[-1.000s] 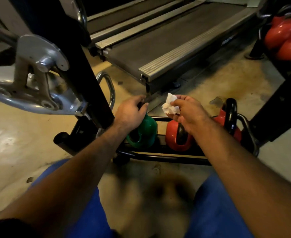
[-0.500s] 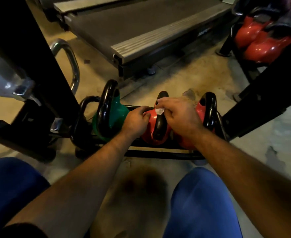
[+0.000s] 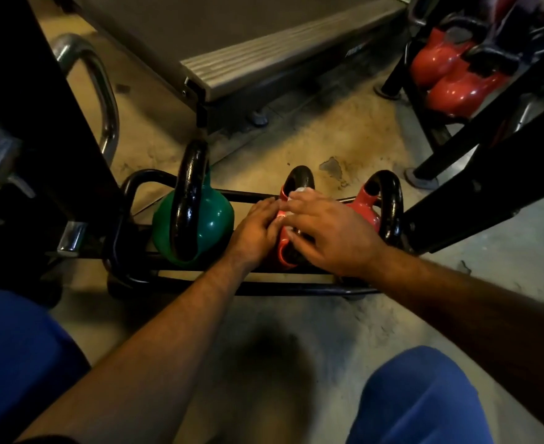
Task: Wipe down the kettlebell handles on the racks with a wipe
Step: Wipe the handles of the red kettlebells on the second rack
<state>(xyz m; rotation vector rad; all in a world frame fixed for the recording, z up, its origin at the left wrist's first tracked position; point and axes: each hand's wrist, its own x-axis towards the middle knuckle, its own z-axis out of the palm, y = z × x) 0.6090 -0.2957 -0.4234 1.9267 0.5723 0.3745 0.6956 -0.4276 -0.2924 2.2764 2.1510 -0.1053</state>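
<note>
Gritty concrete floor (image 3: 344,149); right hand (image 3: 334,233) presses crumpled wipe (image 3: 301,191) to glossy handle (image 3: 302,177).

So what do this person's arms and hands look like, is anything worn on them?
Both forearms are bare as far as the view shows, with no sleeve visible. The left hand and right hand wear no gloves, and no watch, ring or wristband shows. Lower down, blue clothing covers the knees. The dim light hides finer detail.

A grey treadmill deck (image 3: 280,56) lies on the stained concrete floor (image 3: 312,145)
</note>
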